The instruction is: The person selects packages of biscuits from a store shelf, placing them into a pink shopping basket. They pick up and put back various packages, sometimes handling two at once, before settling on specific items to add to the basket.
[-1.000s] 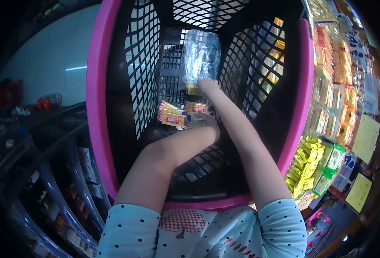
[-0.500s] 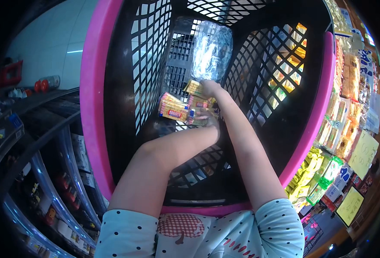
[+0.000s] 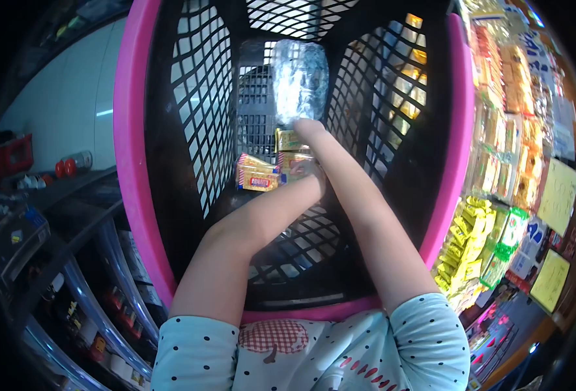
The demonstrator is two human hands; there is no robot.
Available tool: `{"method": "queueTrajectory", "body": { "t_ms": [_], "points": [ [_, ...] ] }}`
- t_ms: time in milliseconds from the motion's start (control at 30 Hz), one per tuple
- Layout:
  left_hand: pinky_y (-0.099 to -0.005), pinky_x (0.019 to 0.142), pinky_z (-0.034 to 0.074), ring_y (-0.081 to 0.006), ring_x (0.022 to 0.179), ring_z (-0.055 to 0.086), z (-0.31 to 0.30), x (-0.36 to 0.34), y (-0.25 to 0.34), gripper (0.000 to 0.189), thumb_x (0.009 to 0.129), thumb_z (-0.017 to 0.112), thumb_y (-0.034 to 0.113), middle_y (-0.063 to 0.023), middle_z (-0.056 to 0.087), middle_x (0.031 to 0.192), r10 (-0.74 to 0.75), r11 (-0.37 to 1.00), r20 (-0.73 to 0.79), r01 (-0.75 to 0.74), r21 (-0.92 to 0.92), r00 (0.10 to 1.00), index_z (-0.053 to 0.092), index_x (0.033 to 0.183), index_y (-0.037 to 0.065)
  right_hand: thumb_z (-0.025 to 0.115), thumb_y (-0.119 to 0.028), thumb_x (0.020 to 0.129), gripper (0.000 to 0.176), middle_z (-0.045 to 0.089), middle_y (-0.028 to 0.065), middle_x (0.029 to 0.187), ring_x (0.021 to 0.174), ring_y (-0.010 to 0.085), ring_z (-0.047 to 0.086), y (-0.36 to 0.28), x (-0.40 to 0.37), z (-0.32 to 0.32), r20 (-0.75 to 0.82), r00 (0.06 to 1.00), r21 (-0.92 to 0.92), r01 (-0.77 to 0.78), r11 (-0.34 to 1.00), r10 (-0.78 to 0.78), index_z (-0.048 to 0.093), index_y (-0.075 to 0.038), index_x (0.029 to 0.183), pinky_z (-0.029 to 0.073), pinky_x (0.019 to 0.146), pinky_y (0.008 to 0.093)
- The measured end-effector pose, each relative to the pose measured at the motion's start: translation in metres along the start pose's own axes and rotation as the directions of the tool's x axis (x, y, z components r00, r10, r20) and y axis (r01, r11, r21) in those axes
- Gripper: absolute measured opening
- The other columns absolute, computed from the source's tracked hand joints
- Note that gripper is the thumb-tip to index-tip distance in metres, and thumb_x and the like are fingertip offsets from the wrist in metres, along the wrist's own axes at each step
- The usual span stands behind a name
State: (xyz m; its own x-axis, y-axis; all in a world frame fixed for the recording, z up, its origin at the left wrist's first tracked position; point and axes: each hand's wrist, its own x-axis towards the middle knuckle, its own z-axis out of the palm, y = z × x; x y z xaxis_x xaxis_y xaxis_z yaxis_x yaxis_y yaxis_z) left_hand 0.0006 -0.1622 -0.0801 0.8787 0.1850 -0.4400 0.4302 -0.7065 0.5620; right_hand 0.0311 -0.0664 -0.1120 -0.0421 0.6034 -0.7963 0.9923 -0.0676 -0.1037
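A black lattice shopping basket (image 3: 165, 215) with a pink rim is in front of my body. My right hand (image 3: 309, 131) reaches down inside it, fingers curled at the upper right corner of a yellow biscuit packet (image 3: 288, 140), close below a clear plastic-wrapped bundle (image 3: 300, 81). My left hand (image 3: 307, 169) crosses under the right forearm and rests against another biscuit packet (image 3: 290, 160); its fingers are blurred and partly hidden. Left of it, red-and-yellow biscuit packets (image 3: 259, 180) lie at the basket's bottom.
To the right, shelves hold wrapped snacks (image 3: 519, 146), yellow packets (image 3: 464, 244) and yellow price cards (image 3: 549, 280). Dark shelving with curved clear rails (image 3: 83, 296) stands at the left. Behind it, red-capped jars (image 3: 73, 165) sit near the pale floor (image 3: 60, 111).
The view has shifted, moving the basket left in the picture. The packet by my right hand lies straighter, and that hand sits nearer its upper corner. My left hand stays among the packets.
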Motion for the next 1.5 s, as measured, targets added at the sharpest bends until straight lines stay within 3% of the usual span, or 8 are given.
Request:
{"method": "queueTrajectory", "body": {
  "t_ms": [233,367,567,600,800,1000,1233,1500],
  "points": [
    [-0.0356,0.088,0.043,-0.0249,0.103,0.055,-0.012,0.003,-0.015,0.033,0.079,0.051,0.021,-0.0173,0.056,0.113,-0.04,0.954,-0.032,0.047,0.294,0.999,0.057,0.105,0.002,0.053,-0.02,0.081,0.03,0.061,0.0061,0.109,0.104,0.027,0.057,-0.047,-0.114,-0.15,-0.326,0.942,-0.269,-0.013,0.963,-0.078,0.061,-0.015,0.11,0.037,0.086,0.0531],
    [-0.0351,0.088,0.043,-0.0251,0.103,0.056,-0.029,-0.01,-0.014,0.033,0.078,0.053,0.021,-0.0176,0.057,0.112,0.083,0.885,0.008,-0.077,0.46,0.997,0.058,0.104,0.001,0.055,-0.015,0.074,0.012,0.064,0.008,0.081,0.078,0.0259,0.064,-0.05,-0.252,-0.17,-0.72,0.6,-0.239,0.257,0.936,-0.348,0.06,-0.01,0.084,0.052,0.065,0.0399],
    [-0.0342,0.088,0.044,-0.0253,0.102,0.056,-0.103,-0.019,0.007,0.033,0.077,0.054,0.021,-0.018,0.058,0.111,0.255,0.628,0.344,-0.426,0.652,0.903,0.059,0.102,0.0,0.051,-0.017,0.079,0.016,0.058,0.0045,0.085,0.086,0.0219,0.059,0.008,-0.483,-0.04,-0.986,0.152,-0.056,0.084,0.995,-0.069,0.055,-0.008,0.092,0.044,0.072,0.0359],
    [-0.0378,0.088,0.045,-0.0325,0.101,0.057,-0.138,-0.052,0.071,0.038,0.072,0.049,0.01,-0.0212,0.057,0.11,-0.088,0.637,0.336,-0.206,0.743,0.938,0.06,0.107,0.006,0.053,-0.018,0.08,0.02,0.058,0.0061,0.088,0.088,0.0229,0.058,0.015,-0.518,0.0,-0.989,0.132,0.074,0.078,0.994,0.063,0.055,-0.008,0.098,0.044,0.074,0.0359],
    [-0.0419,0.083,0.045,-0.0387,0.094,0.057,-0.211,-0.097,0.139,0.036,0.071,0.044,0.006,-0.0267,0.059,0.093,0.078,0.812,0.063,-0.1,0.575,0.995,0.061,0.103,0.0,0.053,-0.019,0.086,0.03,0.058,0.0144,0.106,0.1,0.0305,0.054,0.01,-0.66,0.297,-0.585,-0.094,0.811,-0.095,0.577,0.806,0.054,-0.005,0.113,0.043,0.086,0.038],
    [-0.0389,0.07,0.044,-0.0367,0.081,0.058,-0.219,-0.159,0.237,0.024,0.085,0.048,0.014,-0.0225,0.059,0.086,0.281,0.797,-0.167,-0.133,0.589,0.945,0.053,0.103,-0.001,0.057,-0.011,0.082,0.028,0.06,0.0176,0.097,0.09,0.0306,0.059,-0.088,-0.751,0.509,0.021,-0.509,0.999,-0.021,-0.037,0.86,0.055,0.002,0.107,0.046,0.079,0.0356],
    [-0.0315,0.065,0.042,-0.0193,0.069,0.05,-0.127,-0.237,0.414,0.028,0.088,0.05,0.005,-0.0102,0.052,0.078,0.663,0.717,-0.368,-0.411,0.563,0.652,0.046,0.116,0.0,0.056,-0.009,0.082,0.028,0.06,0.0185,0.093,0.083,0.0288,0.06,-0.102,-0.772,0.616,0.107,-0.503,0.991,0.123,-0.052,0.858,0.054,0.004,0.106,0.046,0.075,0.0352],
    [-0.0292,0.066,0.041,-0.0206,0.075,0.05,-0.007,-0.253,0.463,0.031,0.085,0.05,-0.001,-0.0097,0.053,0.085,0.724,0.652,-0.205,-0.555,0.517,0.659,0.046,0.116,0.001,0.056,-0.014,0.081,0.028,0.058,0.0181,0.099,0.095,0.0347,0.054,-0.013,-0.799,0.674,-0.006,-0.387,0.992,-0.12,-0.044,0.922,0.054,0.002,0.104,0.043,0.08,0.0426]
  ]
}}
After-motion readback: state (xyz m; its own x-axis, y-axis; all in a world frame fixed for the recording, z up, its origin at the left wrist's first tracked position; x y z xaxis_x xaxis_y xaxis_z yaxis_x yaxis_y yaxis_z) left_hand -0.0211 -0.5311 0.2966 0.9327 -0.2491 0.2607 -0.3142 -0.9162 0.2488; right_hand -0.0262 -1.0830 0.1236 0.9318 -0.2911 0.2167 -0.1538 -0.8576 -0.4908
